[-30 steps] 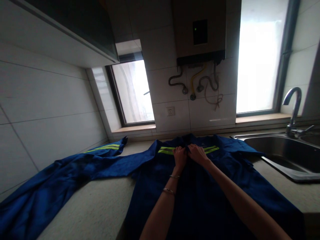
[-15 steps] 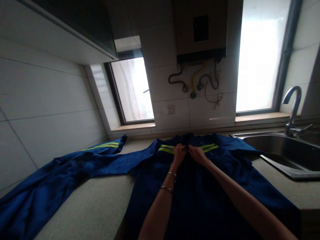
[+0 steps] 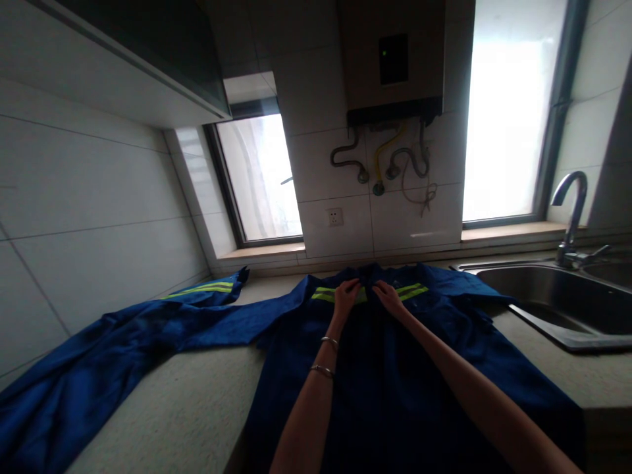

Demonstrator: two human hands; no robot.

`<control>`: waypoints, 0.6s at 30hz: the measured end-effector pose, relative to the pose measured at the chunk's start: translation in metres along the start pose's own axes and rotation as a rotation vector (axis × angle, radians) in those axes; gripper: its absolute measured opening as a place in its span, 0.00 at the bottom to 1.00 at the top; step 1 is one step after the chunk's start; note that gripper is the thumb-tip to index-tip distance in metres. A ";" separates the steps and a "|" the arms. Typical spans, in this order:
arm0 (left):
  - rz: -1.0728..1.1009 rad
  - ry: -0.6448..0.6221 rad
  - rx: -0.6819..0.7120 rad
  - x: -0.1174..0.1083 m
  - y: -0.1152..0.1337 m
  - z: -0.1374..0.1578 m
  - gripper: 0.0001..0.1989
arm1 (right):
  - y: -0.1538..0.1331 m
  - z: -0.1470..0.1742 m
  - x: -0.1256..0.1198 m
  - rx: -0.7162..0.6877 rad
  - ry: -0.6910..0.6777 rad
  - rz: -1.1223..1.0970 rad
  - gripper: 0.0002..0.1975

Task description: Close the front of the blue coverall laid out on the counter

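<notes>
A dark blue work jacket [image 3: 365, 368] with yellow-green and grey reflective strips lies spread front up on the counter, its lower part hanging over the near edge. My left hand [image 3: 347, 295] is at the upper chest, fingers bent and closed on the cloth left of the front opening. Just across the opening, my right hand [image 3: 388, 296] has its fingertips pressed together on the cloth. A short gap showing strip and blue fabric separates the hands. Whatever small fastening is under the fingertips is too dim to make out. Two bracelets ring my left wrist.
One sleeve [image 3: 276, 316] stretches left towards more blue clothing [image 3: 99, 368] with a reflective strip. A steel sink [image 3: 582, 343] with a faucet [image 3: 575, 217] is at the right. Behind are two windows, a wall socket [image 3: 335, 216] and a water heater [image 3: 395, 59] with pipes.
My hands have moved slightly apart at the front opening, the left one shifting left, so more strip shows between them. The view has turned a little. The jacket lies much as before.
</notes>
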State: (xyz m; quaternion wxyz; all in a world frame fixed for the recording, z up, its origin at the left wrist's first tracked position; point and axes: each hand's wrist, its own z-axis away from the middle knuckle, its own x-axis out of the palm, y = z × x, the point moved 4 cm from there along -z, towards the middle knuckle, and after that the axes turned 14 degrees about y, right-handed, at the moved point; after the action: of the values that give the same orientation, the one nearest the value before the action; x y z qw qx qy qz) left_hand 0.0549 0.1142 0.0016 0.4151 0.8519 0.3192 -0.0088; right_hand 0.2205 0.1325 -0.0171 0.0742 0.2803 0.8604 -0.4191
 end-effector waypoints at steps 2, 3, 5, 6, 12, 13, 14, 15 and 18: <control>-0.070 0.125 0.052 -0.017 0.006 -0.004 0.15 | -0.016 0.005 -0.009 -0.050 0.090 0.048 0.16; -0.117 0.148 0.089 -0.026 0.009 -0.007 0.14 | -0.027 0.008 -0.013 -0.100 0.139 0.077 0.17; -0.216 0.067 0.179 -0.043 0.015 -0.011 0.12 | -0.051 0.017 -0.017 -0.231 0.178 0.103 0.14; -0.269 -0.041 0.218 -0.050 0.015 -0.013 0.11 | -0.062 0.022 -0.016 -0.298 0.154 0.086 0.11; -0.587 -0.834 0.229 -0.077 -0.010 0.007 0.06 | -0.097 0.060 0.013 -0.455 -0.179 0.007 0.06; -0.606 -0.827 0.250 -0.080 -0.013 0.011 0.06 | -0.097 0.065 0.018 -0.450 -0.219 0.020 0.06; -0.615 -0.785 0.283 -0.081 -0.015 0.015 0.07 | -0.097 0.069 0.022 -0.440 -0.251 0.031 0.06; -0.619 -0.728 0.323 -0.083 -0.016 0.019 0.09 | -0.095 0.072 0.024 -0.426 -0.272 0.039 0.07; -0.651 -0.581 0.356 -0.083 -0.017 0.027 0.09 | -0.088 0.075 0.030 -0.380 -0.297 0.040 0.08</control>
State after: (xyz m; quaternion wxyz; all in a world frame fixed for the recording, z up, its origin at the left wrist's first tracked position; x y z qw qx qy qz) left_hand -0.0142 0.0583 -0.0045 0.3102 0.7277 0.4338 -0.4314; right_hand 0.1395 0.0442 -0.0161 0.2596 0.2135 0.8976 -0.2850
